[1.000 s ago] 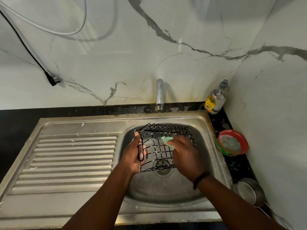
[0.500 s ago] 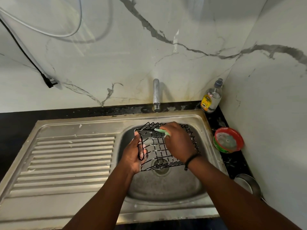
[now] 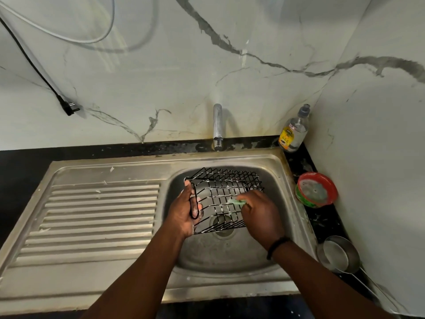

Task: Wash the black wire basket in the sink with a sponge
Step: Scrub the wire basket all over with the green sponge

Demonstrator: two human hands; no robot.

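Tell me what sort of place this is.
Most likely a home kitchen's washing-up corner: a steel sink with a ribbed draining board, a tap on a marble-look wall, and a dish-soap bottle on the black counter.

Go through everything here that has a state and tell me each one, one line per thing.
black wire basket: tilted, soapy, over the sink bowl
sponge: pressed on basket
left hand: gripping basket handle
right hand: holding sponge
tap: no water running
bottle: upright, capped

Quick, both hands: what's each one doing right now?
Left hand: grips the black wire basket by its side.
Right hand: pinches the green sponge against the basket.
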